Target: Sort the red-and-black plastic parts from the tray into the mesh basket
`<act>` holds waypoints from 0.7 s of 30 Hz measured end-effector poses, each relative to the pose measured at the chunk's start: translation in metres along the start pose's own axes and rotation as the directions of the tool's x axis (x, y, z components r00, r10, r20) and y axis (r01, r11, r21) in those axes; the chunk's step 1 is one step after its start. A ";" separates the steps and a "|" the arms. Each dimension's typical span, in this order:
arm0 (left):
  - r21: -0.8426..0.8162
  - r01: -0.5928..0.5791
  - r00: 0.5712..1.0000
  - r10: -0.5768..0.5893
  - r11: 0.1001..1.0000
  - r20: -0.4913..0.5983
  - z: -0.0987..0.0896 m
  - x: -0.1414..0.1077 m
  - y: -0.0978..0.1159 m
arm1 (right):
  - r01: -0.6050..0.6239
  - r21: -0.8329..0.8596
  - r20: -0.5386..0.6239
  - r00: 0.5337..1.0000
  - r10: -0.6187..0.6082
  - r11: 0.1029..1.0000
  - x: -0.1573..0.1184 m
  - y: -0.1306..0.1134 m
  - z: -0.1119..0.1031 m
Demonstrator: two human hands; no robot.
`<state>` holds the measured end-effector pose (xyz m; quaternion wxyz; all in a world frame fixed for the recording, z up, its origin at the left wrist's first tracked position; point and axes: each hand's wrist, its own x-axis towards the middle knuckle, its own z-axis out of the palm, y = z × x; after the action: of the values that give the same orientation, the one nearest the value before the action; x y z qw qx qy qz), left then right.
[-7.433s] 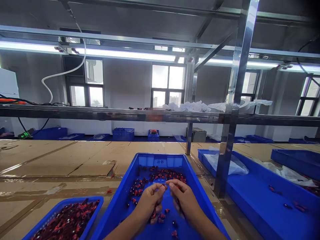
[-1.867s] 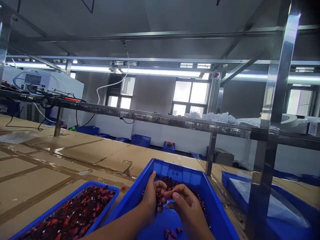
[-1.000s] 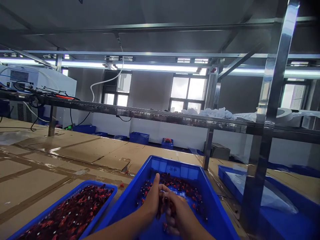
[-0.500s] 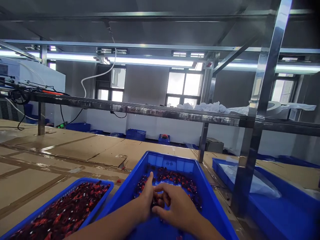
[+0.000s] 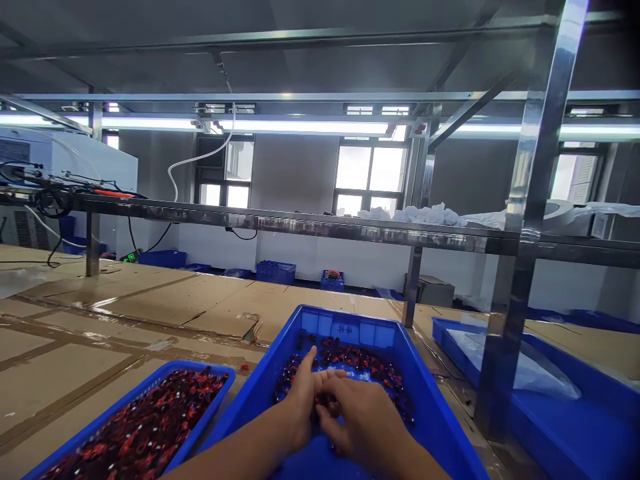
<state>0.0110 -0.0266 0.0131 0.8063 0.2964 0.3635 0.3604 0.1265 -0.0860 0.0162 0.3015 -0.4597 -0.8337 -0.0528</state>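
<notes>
**Left hand (image 5: 295, 413) and right hand (image 5: 363, 417) among small parts (image 5: 355, 360) in a blue tray (image 5: 345, 320)**

At far left, a white machine (image 5: 65, 160) stands behind a long steel shelf (image 5: 280, 227) with black cables (image 5: 50, 200) lying on it. Below, a brown cardboard sheet (image 5: 150, 300) covers the desk. A shallow blue basket (image 5: 200, 366) sits on it at the lower left, heaped with dark red and black pieces that look like the small parts.

In the center, the blue tray sits just beside the basket. Its small parts, dark red and black, are scattered across the far half of the tray, with bare blue floor nearer the person. The left hand reaches in from the lower left, thumb raised and fingers stretched toward the right hand. The right hand curls downward, and its fingertips (image 5: 323, 417) almost meet the left hand over a small dark clump of parts. Whether either hand has hold of a part cannot be told.

At right, a steel post (image 5: 525, 200) rises beside a second blue tray (image 5: 575, 427) lined with a clear plastic bag (image 5: 515, 367). A roll of tape (image 5: 557, 215) rests on the shelf.
</notes>
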 end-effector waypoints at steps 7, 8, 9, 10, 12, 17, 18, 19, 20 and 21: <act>0.142 -0.033 0.999 0.027 0.989 0.047 -0.003 0.002 0.002 | -0.172 0.505 -0.058 0.971 0.232 0.846 0.002 0.002 0.003; 0.197 -0.046 0.998 0.039 0.979 0.040 -0.004 0.002 0.002 | -0.276 0.697 0.029 0.933 0.358 0.662 0.003 0.004 0.005; 0.250 -0.059 0.998 0.053 0.966 0.032 -0.004 0.002 0.003 | -0.351 0.823 0.144 0.889 0.434 0.446 0.004 0.006 0.007; 0.293 -0.072 0.997 0.067 0.954 0.026 -0.005 0.001 0.003 | -0.394 0.882 0.247 0.855 0.456 0.261 0.005 0.008 0.010; 0.328 -0.095 0.995 0.092 0.940 0.025 -0.006 0.003 0.004 | -0.416 0.906 0.346 0.836 0.426 0.081 0.007 0.011 0.014; 0.314 -0.116 0.991 0.130 0.942 -0.022 -0.008 0.011 0.005 | -0.327 0.643 0.062 0.923 0.379 0.692 0.005 0.009 0.015; 0.324 -0.140 0.988 0.156 0.936 -0.024 -0.007 0.012 0.005 | -0.319 0.490 0.015 0.934 0.357 0.812 0.004 0.008 0.014; 0.346 -0.166 0.983 0.183 0.923 -0.017 -0.007 0.011 0.005 | -0.320 0.356 -0.003 0.939 0.344 0.878 0.003 0.007 0.014; 0.379 -0.190 0.979 0.206 0.906 -0.002 -0.006 0.010 0.005 | -0.330 0.277 -0.001 0.939 0.344 0.902 0.001 0.006 0.013; 0.412 -0.213 0.974 0.224 0.886 0.022 -0.004 0.009 0.004 | -0.337 0.232 0.011 0.939 0.344 0.912 0.001 0.006 0.013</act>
<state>0.0102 -0.0163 0.0105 0.6752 0.4939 0.4062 0.3677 0.1249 -0.0773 0.0045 0.3700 -0.5588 -0.7366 0.0907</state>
